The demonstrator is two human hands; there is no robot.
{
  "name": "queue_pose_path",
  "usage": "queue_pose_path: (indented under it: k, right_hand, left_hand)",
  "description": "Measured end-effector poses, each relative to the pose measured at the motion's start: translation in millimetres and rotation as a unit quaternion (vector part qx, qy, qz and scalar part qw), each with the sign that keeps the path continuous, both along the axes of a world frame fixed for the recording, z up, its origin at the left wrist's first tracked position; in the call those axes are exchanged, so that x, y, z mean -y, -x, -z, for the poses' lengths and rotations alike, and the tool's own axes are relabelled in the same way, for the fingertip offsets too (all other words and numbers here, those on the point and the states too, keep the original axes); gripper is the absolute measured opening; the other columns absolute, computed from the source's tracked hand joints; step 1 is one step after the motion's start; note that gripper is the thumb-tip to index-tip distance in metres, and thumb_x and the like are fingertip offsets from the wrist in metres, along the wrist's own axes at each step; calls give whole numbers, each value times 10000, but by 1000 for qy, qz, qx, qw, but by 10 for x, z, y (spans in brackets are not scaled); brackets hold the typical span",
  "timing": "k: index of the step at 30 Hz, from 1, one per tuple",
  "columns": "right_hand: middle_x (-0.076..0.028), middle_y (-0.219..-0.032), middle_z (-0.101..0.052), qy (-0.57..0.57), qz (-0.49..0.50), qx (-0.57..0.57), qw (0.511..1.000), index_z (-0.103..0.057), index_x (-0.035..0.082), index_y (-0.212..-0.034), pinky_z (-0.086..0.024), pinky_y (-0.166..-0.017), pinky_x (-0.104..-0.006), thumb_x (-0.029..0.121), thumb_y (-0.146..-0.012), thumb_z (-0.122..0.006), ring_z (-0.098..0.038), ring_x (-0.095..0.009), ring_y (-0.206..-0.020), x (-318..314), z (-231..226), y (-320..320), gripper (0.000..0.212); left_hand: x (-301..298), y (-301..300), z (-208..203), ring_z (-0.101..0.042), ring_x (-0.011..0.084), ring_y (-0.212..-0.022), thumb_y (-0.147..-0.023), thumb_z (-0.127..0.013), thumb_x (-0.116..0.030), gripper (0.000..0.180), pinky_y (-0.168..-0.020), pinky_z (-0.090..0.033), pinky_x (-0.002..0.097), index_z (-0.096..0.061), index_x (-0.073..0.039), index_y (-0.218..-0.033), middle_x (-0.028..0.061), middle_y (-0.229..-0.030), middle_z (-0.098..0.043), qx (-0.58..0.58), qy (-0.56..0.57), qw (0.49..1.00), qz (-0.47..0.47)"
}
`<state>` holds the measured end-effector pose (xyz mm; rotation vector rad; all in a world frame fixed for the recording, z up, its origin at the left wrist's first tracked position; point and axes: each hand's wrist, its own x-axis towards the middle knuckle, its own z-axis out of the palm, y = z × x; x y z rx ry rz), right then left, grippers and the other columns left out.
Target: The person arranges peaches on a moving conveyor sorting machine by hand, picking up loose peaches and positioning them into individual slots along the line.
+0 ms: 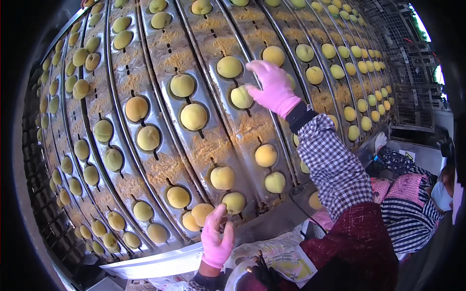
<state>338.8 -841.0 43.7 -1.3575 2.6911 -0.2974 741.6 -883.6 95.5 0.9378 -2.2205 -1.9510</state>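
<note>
Yellow-green round peaches (193,117): sat paired in cups along a broad silver metal conveyor (241,157), looked nearly as long as wide, pointed in directions hard to tell. Lay around a pink-gloved right hand (273,88) and pink-gloved left hand (216,240), both with fingers spread. Saw a small white label (408,155), unreadable.

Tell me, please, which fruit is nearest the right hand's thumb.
The pale yellow-green fruit, at the thumb tip of the right hand; the other fruits lie farther away.
</note>
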Motion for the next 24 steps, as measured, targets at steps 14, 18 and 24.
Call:
queue_pose_path:
  k: [14, 18, 24]
  right_hand:
    - [-104, -1372, -506, -84, 102, -98, 986, -505, 221, -1390, -468, -1012, -428, 238, -795, -718, -534, -335, -1191, -154, -35, 728, 632]
    - [-107, -1355, -516, -105, 120, -112, 981, -518, 196, -1376, -477, -999, -435, 240, -811, -718, -525, -332, -1203, -137, 35, 729, 601]
    - [-126, -1340, -533, -78, 240, -58, 966, -492, 129, -1373, -465, -1018, -447, 311, -801, -745, -530, -345, -1219, -87, 90, 920, 651]
  left_hand:
    - [575, -1550, -301, -561, 248, -1208, -1071, -427, -244, 433, -1017, -449, 400, -427, -18, -1441, 144, -1398, -536, 207, -100, 909, -348]
    - [539, -1838, -147, -531, 247, -1228, -1056, -471, -270, 457, -1044, -428, 401, -437, -22, -1439, 141, -1396, -524, 243, -53, 886, -391]
    - [501, -1869, -109, -473, 336, -1328, -1046, -476, -291, 521, -1102, -385, 428, -426, 46, -1440, 244, -1443, -482, 390, 156, 855, -305]
